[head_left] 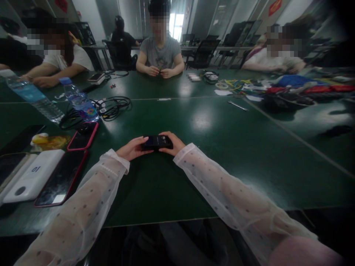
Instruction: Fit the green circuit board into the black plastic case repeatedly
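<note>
Both my hands hold a small black device (156,143) with a lit screen just above or on the green table (177,184); its exact kind is too blurred to tell. My left hand (135,148) closes round its left end, thumb on top. Round the right end wraps my right hand (172,144), its fingers partly hidden. To the left of my left hand lie a phone in a red case (63,179), a white power bank (34,175) and a smaller phone in a pink case (83,137).
Two water bottles (80,100) stand at the left by coiled black cables (116,107). A wrench (238,106) lies at the right, near a heap of cables and bags (299,88). Across the table sits a person in a grey shirt (160,51), with others at both sides.
</note>
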A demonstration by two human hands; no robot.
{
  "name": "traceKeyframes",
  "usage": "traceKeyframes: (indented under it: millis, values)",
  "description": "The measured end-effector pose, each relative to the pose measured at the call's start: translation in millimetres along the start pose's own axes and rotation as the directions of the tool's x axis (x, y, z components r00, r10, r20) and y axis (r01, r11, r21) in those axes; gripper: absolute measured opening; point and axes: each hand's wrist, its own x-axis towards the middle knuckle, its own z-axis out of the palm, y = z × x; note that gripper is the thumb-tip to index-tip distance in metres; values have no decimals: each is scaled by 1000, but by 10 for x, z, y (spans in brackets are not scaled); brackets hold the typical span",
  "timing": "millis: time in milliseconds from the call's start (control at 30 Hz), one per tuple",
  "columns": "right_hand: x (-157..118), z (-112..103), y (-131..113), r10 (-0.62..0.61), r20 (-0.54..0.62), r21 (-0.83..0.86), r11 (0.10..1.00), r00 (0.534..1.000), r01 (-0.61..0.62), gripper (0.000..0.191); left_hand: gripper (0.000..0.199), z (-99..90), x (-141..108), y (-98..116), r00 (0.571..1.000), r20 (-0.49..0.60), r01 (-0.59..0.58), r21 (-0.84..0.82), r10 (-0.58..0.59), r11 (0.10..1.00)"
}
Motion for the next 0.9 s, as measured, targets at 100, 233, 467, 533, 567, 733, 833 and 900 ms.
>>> traceKeyframes:
  millis: [100,233,467,533,567,733,833,900]
  values:
    - [2,2,-9,5,0,-6,1000,1000,-5,57,26,3,6,-5,1000,-7,-4,-2,4,1000]
    - [6,11,10,-30,-6,-18,999,1000,30,57,25,-20,20,-13,1000,4,-7,1,7,1000]
    - [3,19,24,-30,-20,-22,999,999,29,57,27,-42,29,-15,1000,13,3,15,-3,1000]
    - [2,22,31,-28,-18,-24,999,999,28,57,28,-30,26,-13,1000,6,4,11,-4,1000]
    - [1,23,33,-26,-16,-26,999,1000,26,58,29,-24,24,-11,1000,5,5,9,-5,1000]
    - [-3,23,5,-4,-11,-37,999,1000,4,59,30,0,16,-3,1000,-10,8,-6,-8,1000]
    - [-12,18,-47,-9,-14,-63,998,1000,8,63,28,6,13,1,1000,-27,12,-17,-13,1000]
    - [-18,15,-78,-28,-23,-85,996,999,26,66,27,3,15,2,1000,-28,13,-14,-14,1000]
